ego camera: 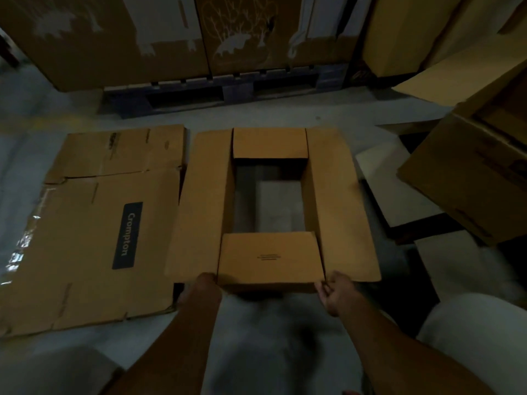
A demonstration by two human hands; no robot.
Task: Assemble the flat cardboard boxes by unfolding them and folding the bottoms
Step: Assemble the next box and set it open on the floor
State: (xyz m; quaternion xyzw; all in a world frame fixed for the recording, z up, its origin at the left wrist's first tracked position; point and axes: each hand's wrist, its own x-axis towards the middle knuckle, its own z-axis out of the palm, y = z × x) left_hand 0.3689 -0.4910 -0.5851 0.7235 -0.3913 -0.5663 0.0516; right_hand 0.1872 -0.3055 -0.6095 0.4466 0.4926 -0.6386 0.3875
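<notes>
The left hand (203, 283) meets the near left corner of the opened box (271, 206), at the spot where the long left flap (199, 203) joins the near short flap (269, 258). Only its back and wrist show, with the fingers hidden under the cardboard, so I cannot tell whether it grips or merely presses. The right hand (336, 292) is at the near right corner, its fingers curled around the edge just below the long right flap (339, 203), pinching the cardboard there.

The box stands on the pale floor (285, 115) directly ahead of the person, with all four upper flaps spread outward. The far short flap (269, 142) lies flat beyond the opening. Through the rectangular opening the floor is visible, so the box is open straight through.

Just left of the box, touching or nearly touching its left flap, a flattened box (94, 232) lies on the floor, bearing a dark label that reads "Crompton". At the right, an assembled carton (467, 172) sits tilted, near but apart from the right flap. Farther back, large cartons (171, 38) stand on a dark pallet (228, 92) along the far side.
</notes>
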